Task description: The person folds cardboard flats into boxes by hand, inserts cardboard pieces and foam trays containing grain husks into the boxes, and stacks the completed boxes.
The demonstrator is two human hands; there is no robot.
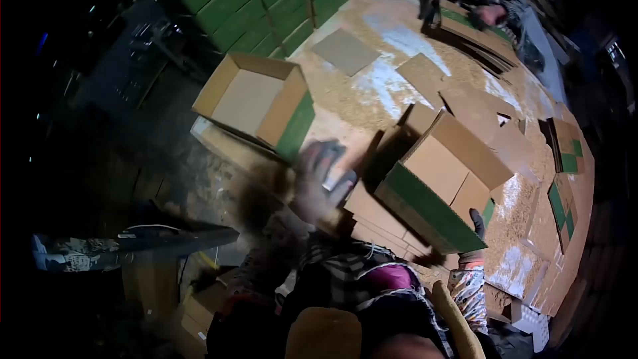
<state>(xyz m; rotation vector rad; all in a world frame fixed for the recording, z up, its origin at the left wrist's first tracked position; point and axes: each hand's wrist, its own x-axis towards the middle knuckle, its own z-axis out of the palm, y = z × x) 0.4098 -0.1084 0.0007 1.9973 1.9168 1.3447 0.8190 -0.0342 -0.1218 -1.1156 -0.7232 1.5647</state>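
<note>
My left hand (319,179), gloved and blurred, is over the table's near edge with its fingers apart. It is between two open cardboard boxes and holds nothing. The box with a grey bottom (249,96) stands at the left edge of the table. A larger brown box with green sides (432,209) is tilted in front of me. My right hand (477,229) is at this box's lower right corner, its thumb or a finger showing against the wall and the rest hidden behind the box.
Green boxes (232,0) are stacked at the back left. Cardboard sheets (345,51) and sawdust lie on the table (372,10). A co-worker (488,16) handles flat cardboard at the far right. Green-marked flat pieces (568,146) lie at the right edge.
</note>
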